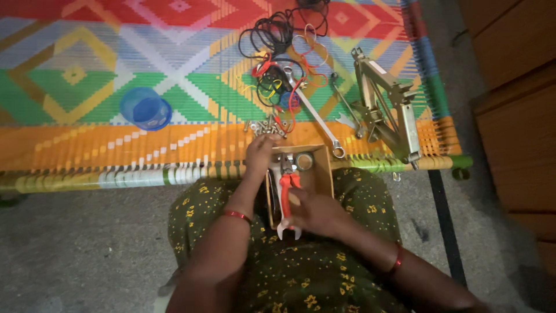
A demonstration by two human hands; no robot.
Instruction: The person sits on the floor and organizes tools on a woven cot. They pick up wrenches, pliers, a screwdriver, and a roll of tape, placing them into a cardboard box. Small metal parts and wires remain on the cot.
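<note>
A small open cardboard box (pixel 319 174) rests on my lap at the edge of a woven cot. My right hand (pixel 315 211) grips red-handled pliers (pixel 288 184) whose jaws point into the box, beside a round roll of tape (pixel 303 161). My left hand (pixel 259 152) reaches over the box's far left corner, its fingers closed close to a small pile of metal bolts (pixel 266 126). Whether it holds one I cannot tell.
On the colourful woven cot (pixel 116 87) lie a blue plastic cup (pixel 145 108), a tangle of black, red and yellow wires (pixel 284 52), long spanners (pixel 315 119) and a metal scissor jack (pixel 385 107). Wooden furniture (pixel 515 87) stands at right. Grey floor (pixel 75 243) lies below.
</note>
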